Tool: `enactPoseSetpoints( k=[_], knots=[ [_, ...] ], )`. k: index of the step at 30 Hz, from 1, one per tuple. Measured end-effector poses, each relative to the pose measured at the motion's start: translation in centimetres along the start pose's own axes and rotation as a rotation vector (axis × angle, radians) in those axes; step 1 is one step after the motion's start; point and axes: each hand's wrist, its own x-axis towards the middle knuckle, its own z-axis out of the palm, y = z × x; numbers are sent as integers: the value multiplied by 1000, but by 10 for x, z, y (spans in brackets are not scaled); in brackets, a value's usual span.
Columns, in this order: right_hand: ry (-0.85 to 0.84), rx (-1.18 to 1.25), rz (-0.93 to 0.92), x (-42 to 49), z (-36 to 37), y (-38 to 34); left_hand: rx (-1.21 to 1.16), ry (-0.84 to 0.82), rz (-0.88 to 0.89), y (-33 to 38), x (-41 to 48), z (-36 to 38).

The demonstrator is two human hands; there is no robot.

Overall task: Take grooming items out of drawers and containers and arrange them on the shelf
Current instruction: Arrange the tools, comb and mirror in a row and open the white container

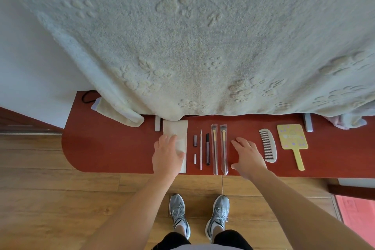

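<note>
Soft even daylight, faint shadows, wide-angle bending at edges, slight softness.

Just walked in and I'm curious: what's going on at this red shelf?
A person is laying grooming items in a neat row on the red shelf. Their left hand rests flat on a folded white cloth. Their right hand is spread open between two sleeved makeup brushes and a white comb. A yellow hand mirror lies at the far right. Neither hand holds anything.
</note>
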Motion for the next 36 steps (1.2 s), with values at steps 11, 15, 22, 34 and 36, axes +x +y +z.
enactPoseSetpoints(
  k=[11, 15, 22, 34, 36],
  knots=[
    [-1, 0, -1, -1, -1, -1, 4, 5, 21, -4, 2, 4],
    [6, 2, -3, -1, -1, 0, 13, -1, 42, -3, 5, 4],
    [5, 4, -3, -1, -1, 0, 5, 7, 6, 0, 5, 4],
    [9, 11, -6, -1, 0, 0, -12, -9, 6, 2, 4, 1],
    [11, 12, -7, -1, 0, 0, -13, -8, 6, 1, 4, 1]
  ],
)
